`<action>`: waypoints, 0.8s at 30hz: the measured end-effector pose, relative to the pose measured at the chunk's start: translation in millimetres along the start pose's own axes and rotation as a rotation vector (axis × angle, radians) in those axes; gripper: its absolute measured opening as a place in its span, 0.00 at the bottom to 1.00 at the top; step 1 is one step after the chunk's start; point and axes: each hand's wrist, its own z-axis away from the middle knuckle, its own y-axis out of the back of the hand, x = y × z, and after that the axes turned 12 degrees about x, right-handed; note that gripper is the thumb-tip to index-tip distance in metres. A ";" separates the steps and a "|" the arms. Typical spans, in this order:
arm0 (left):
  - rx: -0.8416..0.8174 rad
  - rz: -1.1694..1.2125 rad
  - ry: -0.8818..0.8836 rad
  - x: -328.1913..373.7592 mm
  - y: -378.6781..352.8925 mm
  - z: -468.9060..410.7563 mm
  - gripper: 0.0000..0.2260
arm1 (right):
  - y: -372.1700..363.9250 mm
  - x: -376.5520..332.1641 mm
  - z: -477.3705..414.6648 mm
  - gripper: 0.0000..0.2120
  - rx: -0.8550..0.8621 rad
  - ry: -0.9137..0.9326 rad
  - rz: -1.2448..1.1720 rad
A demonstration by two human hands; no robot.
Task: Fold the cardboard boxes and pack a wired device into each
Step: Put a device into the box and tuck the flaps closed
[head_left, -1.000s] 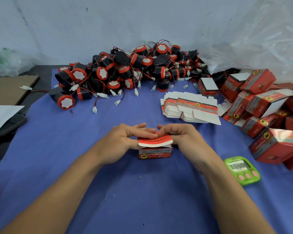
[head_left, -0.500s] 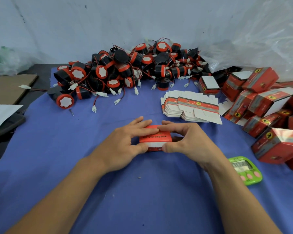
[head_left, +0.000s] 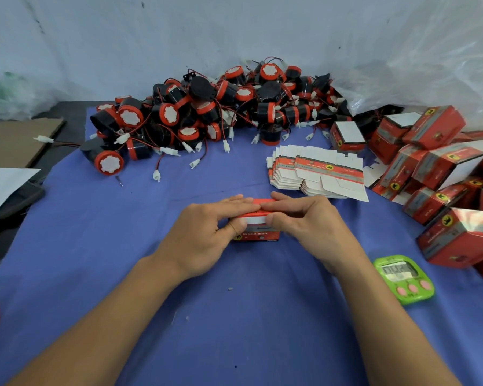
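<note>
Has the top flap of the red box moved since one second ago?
Yes: the top flap folded down onto the box body, which stayed left of the green timer.

A pale, whitish wall (head_left: 123, 37) runs along the back, marked with dark scuffs and specks. Crinkled clear plastic sheeting (head_left: 430, 65) hangs over its right side. The table wears a blue-violet cloth (head_left: 234, 330), and a dark tabletop (head_left: 73, 129) shows past its left edge. A flat brown cardboard sheet (head_left: 14, 140) lies there. The light is even and soft.
</note>
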 end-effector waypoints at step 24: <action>0.036 0.117 0.176 -1.7 -6.3 -3.6 0.11 | -3.4 2.4 1.5 0.13 -0.024 -0.190 -0.288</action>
